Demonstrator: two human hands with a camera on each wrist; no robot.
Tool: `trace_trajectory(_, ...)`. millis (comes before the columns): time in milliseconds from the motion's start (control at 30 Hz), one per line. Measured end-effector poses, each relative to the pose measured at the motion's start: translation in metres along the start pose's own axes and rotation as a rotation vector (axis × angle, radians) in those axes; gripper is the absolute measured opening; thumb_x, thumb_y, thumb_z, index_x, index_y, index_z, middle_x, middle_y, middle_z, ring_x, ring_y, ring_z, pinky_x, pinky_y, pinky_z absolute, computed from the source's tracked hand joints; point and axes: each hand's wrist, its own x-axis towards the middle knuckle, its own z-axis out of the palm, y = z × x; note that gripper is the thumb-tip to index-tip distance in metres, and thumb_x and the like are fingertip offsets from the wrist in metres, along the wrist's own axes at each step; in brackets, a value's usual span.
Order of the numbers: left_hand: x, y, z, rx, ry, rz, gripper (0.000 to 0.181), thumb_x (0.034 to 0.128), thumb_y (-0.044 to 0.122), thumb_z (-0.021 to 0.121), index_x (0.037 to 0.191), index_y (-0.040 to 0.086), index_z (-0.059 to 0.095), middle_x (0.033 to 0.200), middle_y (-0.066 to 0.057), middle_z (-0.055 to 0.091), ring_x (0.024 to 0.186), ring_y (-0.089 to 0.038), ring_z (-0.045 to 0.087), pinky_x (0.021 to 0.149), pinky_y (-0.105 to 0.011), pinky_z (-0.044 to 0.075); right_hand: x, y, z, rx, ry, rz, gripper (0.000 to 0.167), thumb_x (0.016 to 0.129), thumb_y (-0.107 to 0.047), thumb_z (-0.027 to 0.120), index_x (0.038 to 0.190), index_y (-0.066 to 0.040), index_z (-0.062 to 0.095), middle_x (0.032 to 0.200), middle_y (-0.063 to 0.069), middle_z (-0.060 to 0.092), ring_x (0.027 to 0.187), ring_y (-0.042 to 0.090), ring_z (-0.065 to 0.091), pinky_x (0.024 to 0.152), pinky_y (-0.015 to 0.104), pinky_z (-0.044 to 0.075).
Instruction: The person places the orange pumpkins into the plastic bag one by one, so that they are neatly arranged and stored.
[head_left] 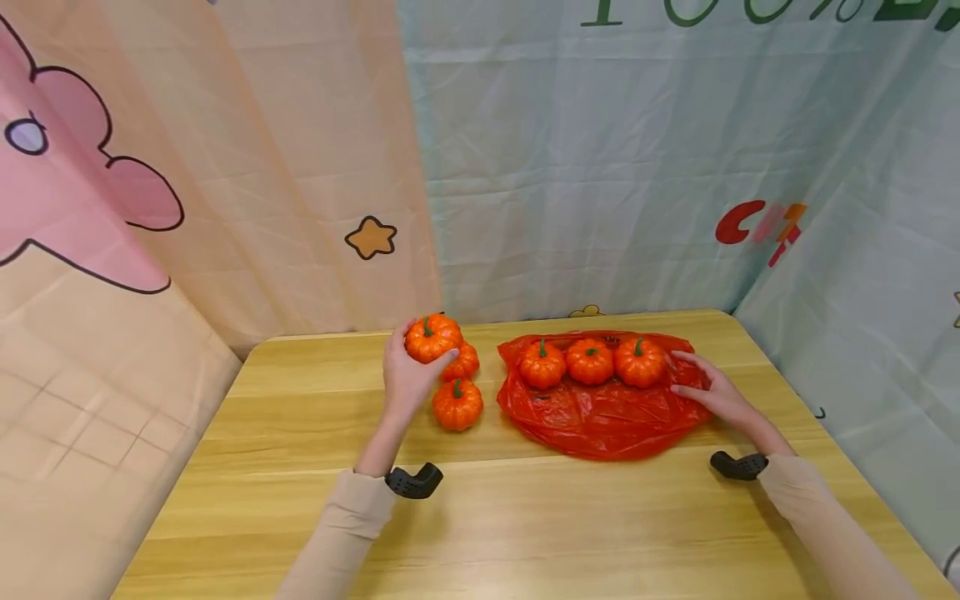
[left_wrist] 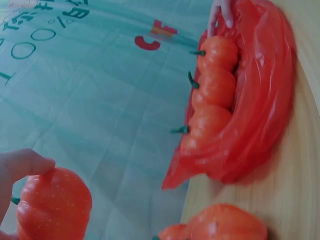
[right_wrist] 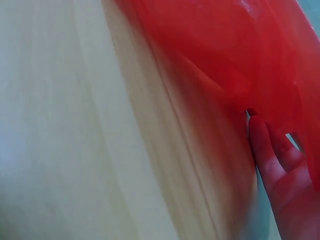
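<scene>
In the head view, my left hand (head_left: pixel 407 375) grips a small orange pumpkin (head_left: pixel 433 337) with a green stem, held above the table. Its thumb and fingers also show around that pumpkin (left_wrist: pixel 55 205) in the left wrist view. Just beneath are two more pumpkins, one partly hidden (head_left: pixel 467 362) and one nearer me (head_left: pixel 458 406). At the right, my right hand (head_left: pixel 716 396) holds the edge of a red plastic bag (head_left: pixel 607 425), thumb and forefinger spread. Three pumpkins (head_left: pixel 590 362) sit in a row at the bag's mouth. Plastic covers part of the right fingers (right_wrist: pixel 270 155).
Everything stands on a light wooden table (head_left: pixel 570 525). Printed cloth curtains (head_left: pixel 585 183) hang behind it and along both sides. Each wrist wears a black camera mount, one left (head_left: pixel 414 481) and one right (head_left: pixel 738 466).
</scene>
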Motion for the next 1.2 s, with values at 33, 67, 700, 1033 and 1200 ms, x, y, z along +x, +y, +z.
trace_trajectory(33, -0.001, 0.003, 0.004, -0.005, -0.008, 0.004, 0.083, 0.0721, 0.026, 0.083, 0.14, 0.005, 0.04, 0.14, -0.015, 0.043, 0.127, -0.032, 0.045, 0.108, -0.047, 0.039, 0.0, 0.0, 0.0, 0.007, -0.004, 0.004, 0.061, 0.093, -0.011, 0.061, 0.143, 0.004, 0.031, 0.137, 0.006, 0.04, 0.106, -0.017, 0.041, 0.085, 0.001, 0.038)
trace_trajectory(67, -0.003, 0.006, 0.008, -0.011, -0.013, 0.008, 0.082, 0.0718, 0.025, 0.083, 0.14, 0.005, 0.041, 0.139, -0.015, 0.044, 0.126, -0.032, 0.046, 0.107, -0.047, 0.041, 0.0, 0.0, 0.0, 0.012, -0.006, 0.009, 0.061, 0.093, -0.011, 0.061, 0.143, 0.004, 0.031, 0.136, 0.004, 0.04, 0.105, -0.017, 0.041, 0.085, 0.001, 0.038)
trace_trajectory(700, -0.033, 0.042, 0.087, -0.073, -0.172, 0.091, 0.076, 0.0703, 0.026, 0.083, 0.136, 0.013, 0.047, 0.136, -0.01, 0.049, 0.12, -0.029, 0.051, 0.099, -0.045, 0.048, 0.006, -0.001, 0.003, 0.006, -0.016, 0.043, 0.062, 0.094, -0.014, 0.061, 0.146, 0.0, 0.03, 0.142, 0.021, 0.034, 0.106, -0.015, 0.039, 0.085, 0.001, 0.038)
trace_trajectory(1033, -0.049, 0.049, 0.139, -0.052, -0.24, 0.058, 0.075, 0.0709, 0.03, 0.083, 0.135, 0.013, 0.047, 0.132, -0.008, 0.051, 0.118, -0.027, 0.052, 0.098, -0.044, 0.048, 0.004, -0.005, 0.001, 0.002, -0.028, 0.084, 0.065, 0.095, -0.018, 0.06, 0.147, -0.001, 0.027, 0.148, 0.029, 0.026, 0.106, -0.015, 0.035, 0.084, 0.001, 0.037)
trace_trajectory(1200, -0.055, 0.049, 0.162, -0.07, -0.255, 0.049, 0.075, 0.0698, 0.03, 0.084, 0.134, 0.015, 0.048, 0.13, -0.008, 0.052, 0.116, -0.027, 0.052, 0.097, -0.043, 0.049, 0.004, -0.004, 0.001, 0.012, -0.027, 0.078, 0.063, 0.095, -0.017, 0.059, 0.147, -0.002, 0.027, 0.147, 0.029, 0.026, 0.105, -0.015, 0.038, 0.084, 0.002, 0.039)
